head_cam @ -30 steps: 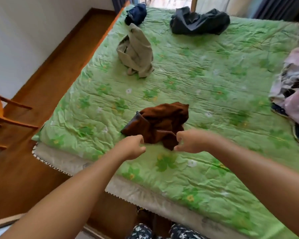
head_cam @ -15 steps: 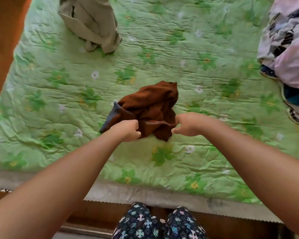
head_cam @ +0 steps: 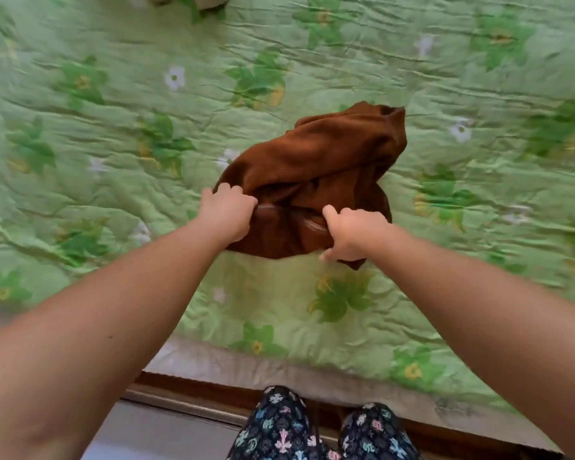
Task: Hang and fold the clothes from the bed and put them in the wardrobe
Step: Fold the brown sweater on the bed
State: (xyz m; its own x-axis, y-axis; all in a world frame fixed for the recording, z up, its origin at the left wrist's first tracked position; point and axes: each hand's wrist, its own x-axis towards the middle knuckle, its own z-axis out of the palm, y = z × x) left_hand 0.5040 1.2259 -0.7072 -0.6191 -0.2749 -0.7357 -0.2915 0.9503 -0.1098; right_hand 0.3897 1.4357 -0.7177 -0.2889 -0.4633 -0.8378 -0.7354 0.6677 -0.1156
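A crumpled brown garment [head_cam: 322, 161] lies in a heap on the bed's green flowered quilt [head_cam: 113, 127], near the front edge. My left hand [head_cam: 228, 210] grips its near left edge with curled fingers. My right hand [head_cam: 351, 235] grips its near right edge, thumb up and fingers tucked under the cloth. A pale inner band of the garment shows between my two hands. The wardrobe is out of view.
The hem of a beige garment [head_cam: 210, 1] peeks in at the top edge. The bed's wooden frame [head_cam: 213, 390] runs along the bottom, with my patterned trouser legs [head_cam: 312, 429] right against it.
Both hands have reached forward from just in front of the brown garment and taken hold of its near edge. The camera has tilted down and closer, so the other clothes have left the view.
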